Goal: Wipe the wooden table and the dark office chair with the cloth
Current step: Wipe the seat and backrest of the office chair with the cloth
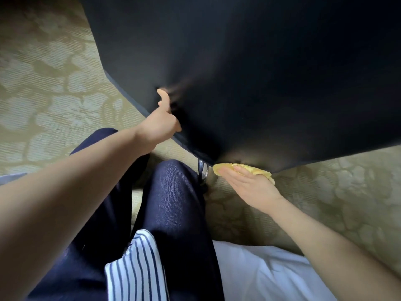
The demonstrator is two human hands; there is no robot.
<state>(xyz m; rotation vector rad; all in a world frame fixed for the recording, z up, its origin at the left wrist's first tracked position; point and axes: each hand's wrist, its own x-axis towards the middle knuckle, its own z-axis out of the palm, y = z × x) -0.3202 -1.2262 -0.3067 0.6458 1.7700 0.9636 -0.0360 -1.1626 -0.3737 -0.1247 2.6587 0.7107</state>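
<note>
— How is the cloth (221, 168) expected to handle?
— As soft, light and easily bunched. It is pinched under the thumb of the right hand (249, 185) and pressed to the lower edge of the dark office chair (249, 72).
— And the chair?
— Its edge is gripped by the left hand (158, 127). It is judged firm but liable to swivel. No brand or writing is seen.

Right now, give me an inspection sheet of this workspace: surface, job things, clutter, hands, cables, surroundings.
Surface: dark office chair, its smooth panel fills the upper view.
Job's things: yellow cloth against the chair's lower edge.
Clutter: nothing seen.
Hands: left hand grips the chair's side edge; right hand holds the cloth, thumb on it.
Cables: nothing seen.
Surroundings: patterned carpet; chrome chair post; white fabric.
</note>
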